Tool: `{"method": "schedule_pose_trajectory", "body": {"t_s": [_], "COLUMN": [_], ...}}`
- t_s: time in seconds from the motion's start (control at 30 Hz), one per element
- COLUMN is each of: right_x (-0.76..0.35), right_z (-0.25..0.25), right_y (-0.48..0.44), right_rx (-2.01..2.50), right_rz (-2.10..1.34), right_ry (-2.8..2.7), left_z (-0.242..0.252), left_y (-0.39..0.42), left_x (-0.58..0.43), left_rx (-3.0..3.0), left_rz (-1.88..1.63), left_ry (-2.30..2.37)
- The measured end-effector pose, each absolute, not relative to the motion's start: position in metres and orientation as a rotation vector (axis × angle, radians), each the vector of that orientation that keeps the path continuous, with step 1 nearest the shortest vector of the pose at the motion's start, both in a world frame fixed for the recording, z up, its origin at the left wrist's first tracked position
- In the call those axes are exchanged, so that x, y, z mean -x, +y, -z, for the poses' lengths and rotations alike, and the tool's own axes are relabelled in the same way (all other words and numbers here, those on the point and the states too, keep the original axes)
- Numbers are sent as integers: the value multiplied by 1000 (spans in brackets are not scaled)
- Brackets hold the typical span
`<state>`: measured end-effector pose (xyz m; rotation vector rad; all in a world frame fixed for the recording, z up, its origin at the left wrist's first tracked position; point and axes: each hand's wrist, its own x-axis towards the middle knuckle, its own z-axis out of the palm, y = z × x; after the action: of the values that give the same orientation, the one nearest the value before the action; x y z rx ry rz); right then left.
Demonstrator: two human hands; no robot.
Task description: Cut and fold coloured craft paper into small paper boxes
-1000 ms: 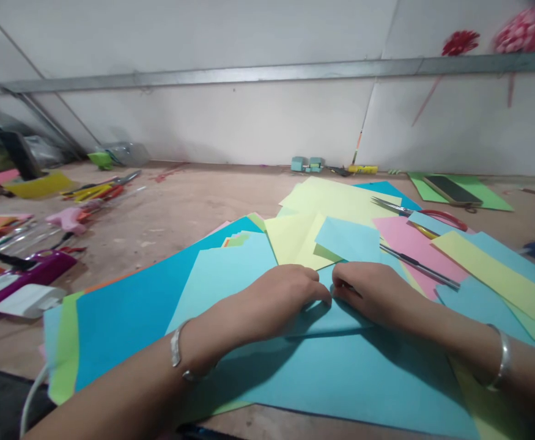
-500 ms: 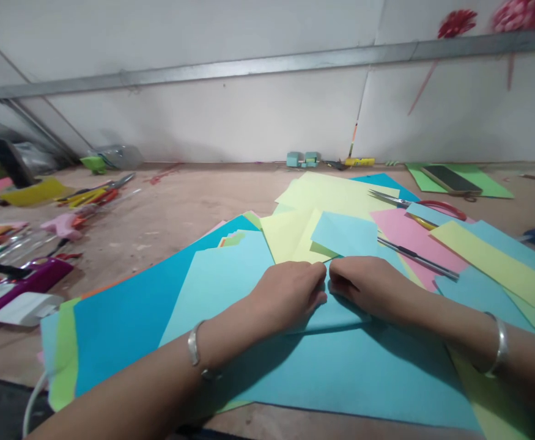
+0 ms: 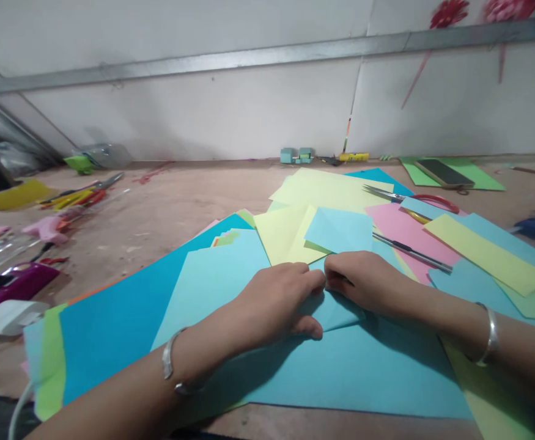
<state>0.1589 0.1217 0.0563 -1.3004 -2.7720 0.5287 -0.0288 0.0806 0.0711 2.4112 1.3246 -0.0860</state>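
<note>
Left hand (image 3: 280, 299): curling closed, pressing down the small blue paper (image 3: 338, 310).
Right hand (image 3: 363, 281): pinching the paper's far corner.
Far right: scissors (image 3: 386, 194) lying idle.

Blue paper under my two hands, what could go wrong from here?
1. The blue paper lies on a large blue sheet that rests loosely on other sheets. Pressing with the left hand and right hand could make it slide, so the crease may come out crooked.
2. A thin tool and scissors lie just beyond the right hand; a sweep that way might knock them or nick a finger.
</note>
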Motion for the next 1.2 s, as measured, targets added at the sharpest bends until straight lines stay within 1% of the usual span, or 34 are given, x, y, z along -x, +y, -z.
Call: {"method": "schedule_pose_trajectory", "body": {"t_s": [0.23,0.3,0.4,0.43,0.5,0.63,0.8,0.93,1.07,1.2], "right_x": [-160,-162,-164,-163,-160,-148,-144,-145,-144,-148], "right_z": [-57,-60,-66,-68,-70,-69,-74,-75,-71,-81], "right_y": [122,120,114,111,105,97,98,101,100,104], "right_rx": [1299,1277,1228,1192,1099,1021,1124,1040,867,934], "right_rz": [-505,-363,35,109,32,-383,-363,-437,-421,-476], "right_ry": [-2789,-2858,-2903,-2887,-2875,-2924,-3047,-3111,-3125,-3231], "left_z": [-77,-77,-75,-73,-70,-66,-70,-74,-74,-73], "left_y": [83,83,82,82,83,85,85,85,85,84], "left_x": [28,28,29,30,31,31,28,25,26,29], "left_rx": [-2320,-2311,-2302,-2300,-2306,-2327,-2304,-2302,-2315,-2309], "left_rz": [149,134,91,79,49,40,100,143,136,112], "left_ry": [1305,1311,1309,1304,1290,1265,1299,1303,1257,1288]}}
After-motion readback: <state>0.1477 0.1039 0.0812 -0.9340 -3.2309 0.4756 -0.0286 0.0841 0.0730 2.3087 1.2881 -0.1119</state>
